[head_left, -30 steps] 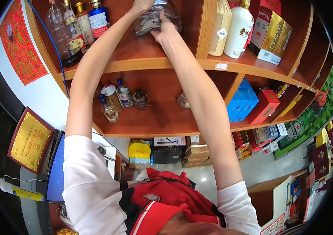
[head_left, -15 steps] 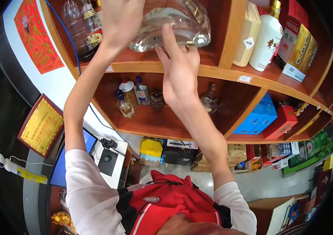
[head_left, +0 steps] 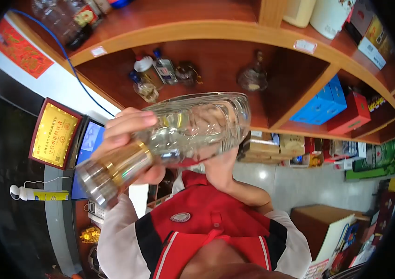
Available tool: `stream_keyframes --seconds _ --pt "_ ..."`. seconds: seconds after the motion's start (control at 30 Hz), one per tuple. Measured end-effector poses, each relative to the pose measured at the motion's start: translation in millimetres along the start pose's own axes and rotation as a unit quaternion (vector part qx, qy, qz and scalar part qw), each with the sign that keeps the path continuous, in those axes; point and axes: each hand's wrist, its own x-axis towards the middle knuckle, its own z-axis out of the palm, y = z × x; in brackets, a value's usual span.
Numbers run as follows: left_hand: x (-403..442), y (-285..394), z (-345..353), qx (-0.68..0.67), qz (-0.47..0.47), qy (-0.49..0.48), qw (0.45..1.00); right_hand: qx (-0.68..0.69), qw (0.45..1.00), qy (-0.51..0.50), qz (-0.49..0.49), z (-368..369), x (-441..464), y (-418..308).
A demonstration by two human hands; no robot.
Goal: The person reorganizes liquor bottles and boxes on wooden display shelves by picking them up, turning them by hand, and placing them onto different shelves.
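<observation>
A large clear glass bottle (head_left: 197, 128) with a gold and silver cap (head_left: 113, 169) lies tilted in front of my chest, its cap end toward the lower left. My left hand (head_left: 130, 135) is wrapped round its neck, fingers above and thumb below. Under the wide end of the bottle is my right hand (head_left: 220, 167), seen partly through the glass; its fingers are hidden behind the bottle, so their grip cannot be made out.
Wooden shelves (head_left: 197, 29) curve across the top. Small bottles (head_left: 165, 69) and a glass decanter (head_left: 253, 76) stand on the lower shelf, with blue boxes (head_left: 320, 104) and a red box (head_left: 351, 114) to the right. A gold plaque (head_left: 54, 133) stands at the left.
The large bottle has come down from the upper shelf toward my chest and turned sideways. My left hand now shows round its neck, while my right hand has moved down beneath it.
</observation>
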Motion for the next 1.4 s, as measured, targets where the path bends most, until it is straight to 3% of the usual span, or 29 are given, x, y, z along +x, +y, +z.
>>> stream_keyframes --seconds 0.07,0.1,0.2,0.27,0.47,0.67,1.0,1.27,1.4 --pt "-23.0 -1.5 21.2 0.044 -0.078 -0.035 0.995 0.166 0.977 0.086 0.099 -10.8 -9.3 27.2" --pt "-38.3 -10.7 37.4 0.019 -0.111 -0.031 0.993 0.214 0.967 0.096 0.104 -17.1 -8.6 36.7" --pt "-77.5 -36.6 97.5 -0.140 -0.278 0.056 0.949 0.171 0.965 0.141 0.143 -44.0 -13.1 86.1" --pt "-92.8 -63.8 120.2 -0.079 -0.317 -0.031 0.945 0.163 0.952 0.166 0.197 -58.6 -10.2 102.4" --pt "-115.7 -115.9 200.4 -0.129 -0.388 -0.035 0.912 0.188 0.924 0.210 0.258 -109.1 10.5 156.3" --pt "-132.2 -158.4 257.0 -0.119 -0.386 -0.111 0.908 0.230 0.912 0.257 0.222 -144.4 26.4 202.5" --pt "-145.7 -194.1 306.9 -0.137 -0.432 -0.160 0.877 0.144 0.908 0.264 0.292 -183.8 45.8 226.2" --pt "-144.1 -210.6 329.9 -0.053 -0.336 -0.154 0.928 0.141 0.901 0.265 0.314 -196.2 64.3 236.6" --pt "-128.1 -203.2 338.4 -0.015 -0.335 -0.180 0.925 0.186 0.895 0.281 0.292 -203.3 72.3 256.0"
